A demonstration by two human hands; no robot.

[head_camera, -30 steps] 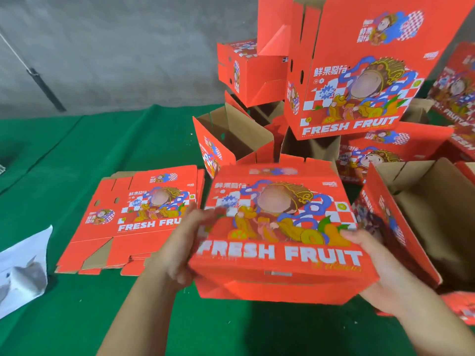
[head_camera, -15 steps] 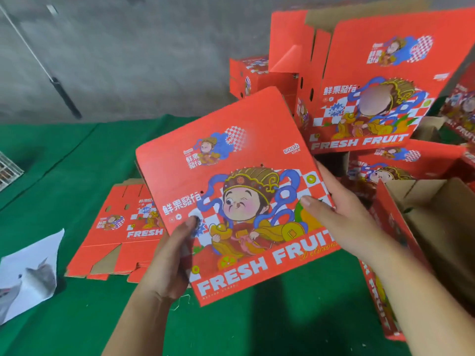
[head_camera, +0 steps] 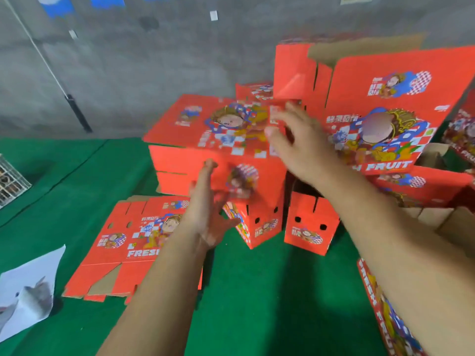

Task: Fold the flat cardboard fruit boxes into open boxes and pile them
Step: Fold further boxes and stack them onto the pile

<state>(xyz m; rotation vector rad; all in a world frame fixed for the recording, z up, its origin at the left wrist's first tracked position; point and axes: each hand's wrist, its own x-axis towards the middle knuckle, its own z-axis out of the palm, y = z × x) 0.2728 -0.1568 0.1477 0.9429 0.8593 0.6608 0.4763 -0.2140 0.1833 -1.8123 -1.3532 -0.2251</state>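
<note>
Nearest, at the near right edge of the green cloth-covered surface, a red printed carton side lettered "FRESH" runs under the right forearm. At the near left edge lies a white sheet of paper with a grey picture. Just beyond it, left of centre, a stack of flat red cardboard fruit-box blanks lies printed side up, brown flap undersides showing along its near edge. Left hand: fingers straight and spread, grip wide, holding nothing, one fingertip at the front face of the folded red cardboard fruit box; whether it touches cannot be told for blur. That box sits on its side atop two small upright red boxes with round vent holes, mid-surface, printed cartoon panel facing up. Right hand: fingers extended and loose, grip wide, over the box's right end; contact blurred, cannot tell. To the right, a large tilted red open box marked "FRUIT" tops a pile of further red boxes. At the far left edge stands a wire mesh crate. Behind all, a grey concrete wall.
</note>
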